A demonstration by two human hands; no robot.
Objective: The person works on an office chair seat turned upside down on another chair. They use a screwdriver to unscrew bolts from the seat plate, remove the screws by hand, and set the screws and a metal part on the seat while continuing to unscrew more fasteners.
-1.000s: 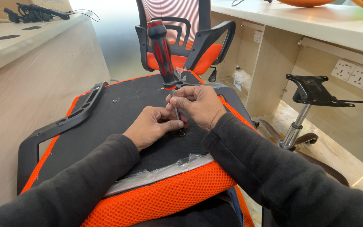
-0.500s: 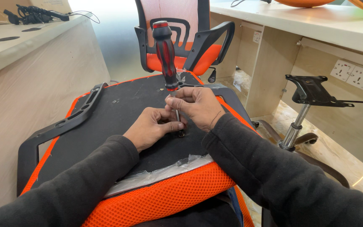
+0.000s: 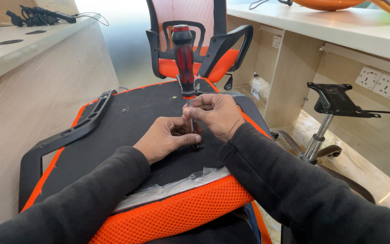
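Screwdriver (image 3: 183,58) with the red and black handle is standing nearly upright, tip down on the black underside of an upturned orange mesh chair seat (image 3: 127,117). Right hand (image 3: 215,115) is pinched around the metal shaft just below the handle, fingers curled closed on it. Left hand (image 3: 165,140) sits right beside it, fingertips closed around the bottom of the shaft where it meets the seat; there might be a screw under there, but it's too small to tell.

A black armrest (image 3: 68,135) runs along the left edge of the seat, and a strip of clear plastic wrap (image 3: 172,187) clings to the near edge. Behind it stands a finished orange office chair (image 3: 199,40). Pale wooden desk (image 3: 19,49) on the left has black cables on top, another desk (image 3: 321,27) on the right has wall sockets under it. A chair base mechanism (image 3: 335,99) on its chrome post stands on the shiny tiled floor (image 3: 362,176).
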